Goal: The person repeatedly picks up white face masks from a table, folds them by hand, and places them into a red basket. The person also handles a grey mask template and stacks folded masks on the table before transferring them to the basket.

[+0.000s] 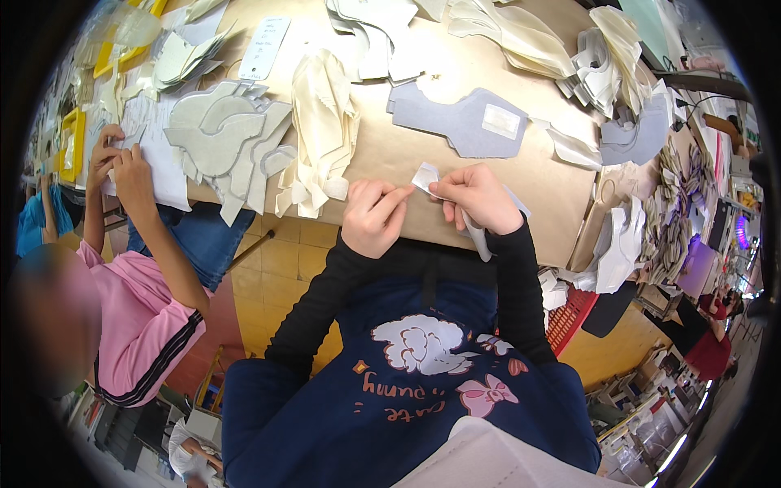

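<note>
Bright glare whitens the tabletop; fisheye bending, black corners

1. Left forearm, black close-fitting fabric sleeve: angled toward 1 o'clock, cuff at wrist.
2. Bare left hand: back up, fingers curled, index reaching to about 2 o'clock.
3. Right forearm, same black fabric sleeve: near 12 o'clock, slightly toward 11.
4. Bare right hand: at left hand's 3 o'clock, thumb and index pinched, aimed between 9 and 10.
5. Hands apart, fingertips near each other.
</note>
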`<state>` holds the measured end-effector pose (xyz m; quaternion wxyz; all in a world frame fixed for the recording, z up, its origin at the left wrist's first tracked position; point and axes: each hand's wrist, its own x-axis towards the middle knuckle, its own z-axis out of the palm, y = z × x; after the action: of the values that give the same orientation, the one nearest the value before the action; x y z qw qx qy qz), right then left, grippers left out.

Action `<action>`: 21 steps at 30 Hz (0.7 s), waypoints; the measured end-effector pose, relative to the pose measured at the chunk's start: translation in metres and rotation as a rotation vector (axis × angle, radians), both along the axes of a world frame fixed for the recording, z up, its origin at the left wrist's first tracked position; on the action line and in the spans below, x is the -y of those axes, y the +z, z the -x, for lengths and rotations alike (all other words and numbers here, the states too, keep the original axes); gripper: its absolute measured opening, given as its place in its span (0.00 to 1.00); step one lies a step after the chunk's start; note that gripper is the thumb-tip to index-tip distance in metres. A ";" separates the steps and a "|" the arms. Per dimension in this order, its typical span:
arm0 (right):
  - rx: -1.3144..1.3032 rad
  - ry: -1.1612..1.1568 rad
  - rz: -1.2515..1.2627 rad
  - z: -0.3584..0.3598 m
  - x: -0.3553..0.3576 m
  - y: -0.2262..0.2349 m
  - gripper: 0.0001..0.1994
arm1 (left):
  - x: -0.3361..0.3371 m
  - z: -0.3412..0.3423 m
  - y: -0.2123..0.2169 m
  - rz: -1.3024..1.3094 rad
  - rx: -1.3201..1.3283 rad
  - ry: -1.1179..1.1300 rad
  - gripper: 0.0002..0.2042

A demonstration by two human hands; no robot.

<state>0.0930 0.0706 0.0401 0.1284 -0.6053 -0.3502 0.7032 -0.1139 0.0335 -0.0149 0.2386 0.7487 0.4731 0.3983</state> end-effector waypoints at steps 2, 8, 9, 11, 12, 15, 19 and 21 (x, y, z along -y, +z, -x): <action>0.009 0.009 -0.007 0.000 0.000 0.000 0.14 | 0.000 -0.001 0.001 -0.003 -0.003 0.009 0.16; 0.008 0.002 -0.003 0.000 0.000 -0.001 0.14 | -0.001 -0.001 0.001 -0.003 -0.071 -0.024 0.18; 0.005 0.000 -0.005 0.000 0.000 -0.001 0.14 | -0.001 -0.001 0.002 -0.008 -0.080 -0.026 0.18; 0.015 0.006 -0.014 0.001 0.000 -0.001 0.14 | -0.001 -0.001 0.002 -0.011 -0.102 -0.024 0.17; 0.006 0.005 -0.012 0.001 0.000 -0.001 0.14 | -0.001 -0.002 0.003 -0.007 -0.117 -0.022 0.16; 0.007 0.007 -0.018 0.001 0.000 -0.001 0.14 | 0.001 -0.008 0.004 0.021 -0.107 0.017 0.15; 0.000 0.000 -0.012 0.001 0.000 0.000 0.14 | -0.001 -0.013 0.005 0.028 -0.097 0.058 0.13; -0.003 -0.008 -0.011 0.001 0.000 0.000 0.14 | -0.001 -0.013 0.004 0.022 -0.121 0.058 0.13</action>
<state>0.0919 0.0708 0.0404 0.1350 -0.6050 -0.3517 0.7015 -0.1010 0.0343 -0.0105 0.2061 0.7547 0.5126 0.3537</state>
